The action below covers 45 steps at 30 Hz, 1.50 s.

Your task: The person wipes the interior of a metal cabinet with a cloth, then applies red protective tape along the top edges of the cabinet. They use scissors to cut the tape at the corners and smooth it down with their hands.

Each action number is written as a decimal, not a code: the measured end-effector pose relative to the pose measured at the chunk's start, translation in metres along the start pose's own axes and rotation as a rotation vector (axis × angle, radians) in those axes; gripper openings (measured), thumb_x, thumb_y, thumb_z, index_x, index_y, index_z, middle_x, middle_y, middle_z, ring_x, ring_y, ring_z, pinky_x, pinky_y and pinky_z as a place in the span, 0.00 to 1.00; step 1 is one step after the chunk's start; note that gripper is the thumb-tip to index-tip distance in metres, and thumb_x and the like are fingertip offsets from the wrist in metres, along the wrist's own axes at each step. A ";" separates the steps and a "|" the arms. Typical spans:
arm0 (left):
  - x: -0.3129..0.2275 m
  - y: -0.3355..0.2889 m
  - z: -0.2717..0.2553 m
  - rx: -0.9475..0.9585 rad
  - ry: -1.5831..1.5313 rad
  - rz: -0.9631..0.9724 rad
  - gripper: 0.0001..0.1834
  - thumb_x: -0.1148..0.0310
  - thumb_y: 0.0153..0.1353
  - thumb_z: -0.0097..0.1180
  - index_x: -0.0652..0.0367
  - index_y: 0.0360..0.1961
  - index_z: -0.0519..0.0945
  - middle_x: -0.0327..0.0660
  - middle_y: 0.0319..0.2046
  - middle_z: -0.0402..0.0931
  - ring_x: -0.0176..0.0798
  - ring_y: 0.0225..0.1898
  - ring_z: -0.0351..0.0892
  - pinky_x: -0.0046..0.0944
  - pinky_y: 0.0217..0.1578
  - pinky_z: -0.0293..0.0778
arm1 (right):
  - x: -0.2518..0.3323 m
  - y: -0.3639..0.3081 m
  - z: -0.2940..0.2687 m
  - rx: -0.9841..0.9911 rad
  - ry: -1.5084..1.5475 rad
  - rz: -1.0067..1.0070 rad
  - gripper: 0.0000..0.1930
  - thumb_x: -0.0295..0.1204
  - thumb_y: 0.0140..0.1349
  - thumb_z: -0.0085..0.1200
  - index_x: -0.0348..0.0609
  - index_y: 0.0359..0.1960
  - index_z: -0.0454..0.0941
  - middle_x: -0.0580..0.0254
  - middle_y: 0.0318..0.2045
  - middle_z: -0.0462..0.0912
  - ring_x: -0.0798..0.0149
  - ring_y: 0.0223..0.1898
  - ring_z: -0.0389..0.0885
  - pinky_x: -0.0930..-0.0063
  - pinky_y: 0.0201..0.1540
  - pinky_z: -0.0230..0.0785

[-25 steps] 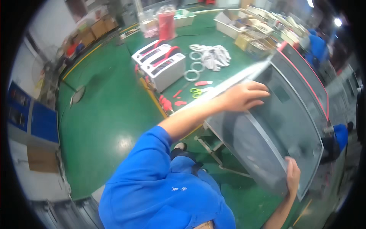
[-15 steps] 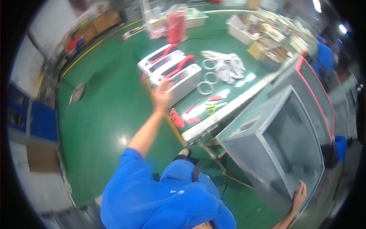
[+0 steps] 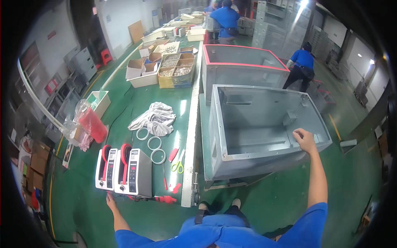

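My left hand (image 3: 111, 201) is at the lower front of the left tape dispenser (image 3: 104, 169), its fingers pressed together by a bit of red tape. Whether they grip the tape is too small to make out. A second tape dispenser (image 3: 134, 173) stands right beside it; both carry red rolls. My right hand (image 3: 305, 140) is over the near right side of an open grey metal box (image 3: 248, 163), fingers curled closed. Anything between those fingers is hidden. The box's interior shows a small bracket and a rectangular cutout.
On the green table (image 3: 120, 107) lie white rings (image 3: 158, 156), a crumpled cloth (image 3: 155, 118), green-handled scissors (image 3: 178, 166) and a divided parts box (image 3: 177, 70). Behind the grey box stands another box with a red-taped rim (image 3: 248, 54). Co-workers in blue (image 3: 303, 62) are farther back.
My view has swung right, so the grey box is now ahead. The left hand has come down to the dispenser's lower front. My right hand has closed over the box.
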State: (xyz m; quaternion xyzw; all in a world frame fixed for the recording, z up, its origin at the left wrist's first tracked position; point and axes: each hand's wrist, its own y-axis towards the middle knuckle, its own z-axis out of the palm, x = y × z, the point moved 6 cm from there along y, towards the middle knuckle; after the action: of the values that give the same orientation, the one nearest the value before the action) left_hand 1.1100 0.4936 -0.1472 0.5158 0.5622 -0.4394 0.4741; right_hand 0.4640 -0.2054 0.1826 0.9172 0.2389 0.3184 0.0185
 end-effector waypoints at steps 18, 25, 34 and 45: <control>-0.005 -0.113 -0.048 -0.028 -0.127 -0.101 0.16 0.60 0.58 0.53 0.57 0.18 0.70 0.29 0.11 0.59 0.23 0.12 0.55 0.25 0.13 0.54 | 0.005 -0.002 -0.007 -0.022 -0.135 0.010 0.13 0.38 0.51 0.54 0.41 0.31 0.78 0.58 0.23 0.79 0.63 0.25 0.76 0.71 0.31 0.67; 0.004 -0.287 0.026 0.586 0.076 -0.507 0.12 0.64 0.52 0.59 0.62 0.26 0.73 0.37 0.16 0.67 0.29 0.16 0.65 0.29 0.15 0.61 | 0.009 -0.012 -0.019 -0.278 -0.085 -0.069 0.10 0.31 0.54 0.50 0.41 0.36 0.76 0.55 0.28 0.78 0.60 0.32 0.76 0.69 0.36 0.67; -0.182 -0.457 0.211 1.102 -0.020 -0.132 0.07 0.69 0.57 0.55 0.61 0.26 0.75 0.31 0.17 0.69 0.22 0.17 0.63 0.23 0.17 0.58 | 0.059 -0.226 0.109 0.193 0.440 -0.555 0.15 0.31 0.52 0.51 0.41 0.42 0.73 0.51 0.41 0.74 0.53 0.47 0.70 0.64 0.54 0.59; -0.238 -0.627 0.307 1.431 0.068 0.432 0.07 0.69 0.57 0.55 0.62 0.33 0.77 0.38 0.22 0.75 0.29 0.23 0.73 0.28 0.25 0.70 | -0.170 -0.323 0.054 0.244 0.184 0.038 0.19 0.32 0.53 0.52 0.39 0.46 0.71 0.49 0.45 0.74 0.51 0.48 0.72 0.63 0.50 0.65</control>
State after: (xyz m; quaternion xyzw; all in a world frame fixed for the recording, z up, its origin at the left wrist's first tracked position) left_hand 0.5144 0.1014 0.0405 0.8105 0.0395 -0.5788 0.0806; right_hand 0.2422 0.0106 -0.0179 0.8838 0.2593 0.3701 -0.1210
